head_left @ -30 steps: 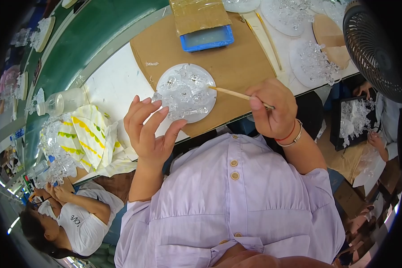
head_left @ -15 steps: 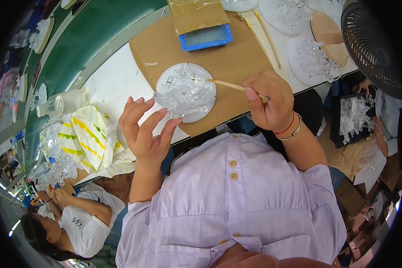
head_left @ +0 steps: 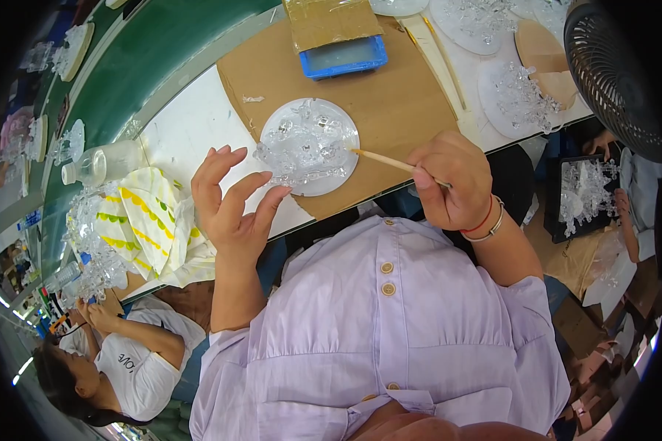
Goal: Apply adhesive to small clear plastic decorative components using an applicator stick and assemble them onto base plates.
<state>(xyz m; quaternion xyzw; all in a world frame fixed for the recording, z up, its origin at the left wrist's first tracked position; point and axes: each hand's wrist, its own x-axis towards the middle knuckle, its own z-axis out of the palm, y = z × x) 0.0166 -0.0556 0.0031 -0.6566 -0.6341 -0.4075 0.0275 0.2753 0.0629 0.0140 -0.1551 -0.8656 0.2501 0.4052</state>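
Note:
A round white disc (head_left: 349, 165) lies on the cardboard sheet, with several clear plastic pieces (head_left: 305, 140) spread over it. My right hand (head_left: 452, 180) pinches a thin light-wood stick (head_left: 390, 160), whose yellowish tip points at the disc's right edge. Whether the tip touches the disc, I cannot tell. At the disc's lower left, my left hand (head_left: 232, 206) is open, fingers bent and spread. Its thumb and index fingertips are close to the rim and a long clear piece (head_left: 309, 176). Nothing shows between those fingers.
Beyond the disc stands a blue tray (head_left: 343, 60), partly covered by cardboard (head_left: 331, 26). A patterned cloth (head_left: 151, 220) and plastic bottle (head_left: 107, 163) are left. Discs with clear pieces (head_left: 518, 99) and a black fan (head_left: 618, 81) stand right. A co-worker (head_left: 136, 360) sits lower left.
My right hand and the stick have moved slightly right and toward me, with the tip now at the disc's edge. My left hand has shifted a little left, its fingers more bent.

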